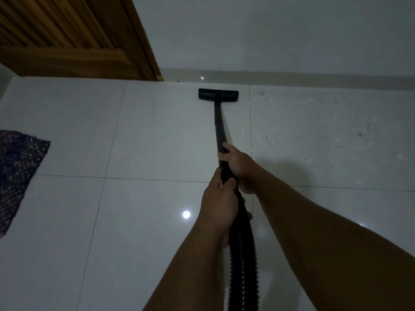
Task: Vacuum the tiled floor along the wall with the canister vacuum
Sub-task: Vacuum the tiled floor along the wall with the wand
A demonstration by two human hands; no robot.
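Note:
A black vacuum wand [218, 124] runs away from me to a flat black floor head [218, 94], which rests on the glossy white tiled floor [157, 135] just short of the wall's skirting [292, 80]. My right hand [238, 167] grips the wand higher up. My left hand [219, 203] holds it just below, where the ribbed black hose [243, 261] begins and drops toward the bottom edge. The canister itself is out of view.
A brown slatted wooden door [67, 34] and its frame stand at the upper left. A dark woven mat [15, 171] lies at the left edge. Dusty smudges mark the tile to the right [336, 131]. A lamp's reflection glints on the floor [186, 214].

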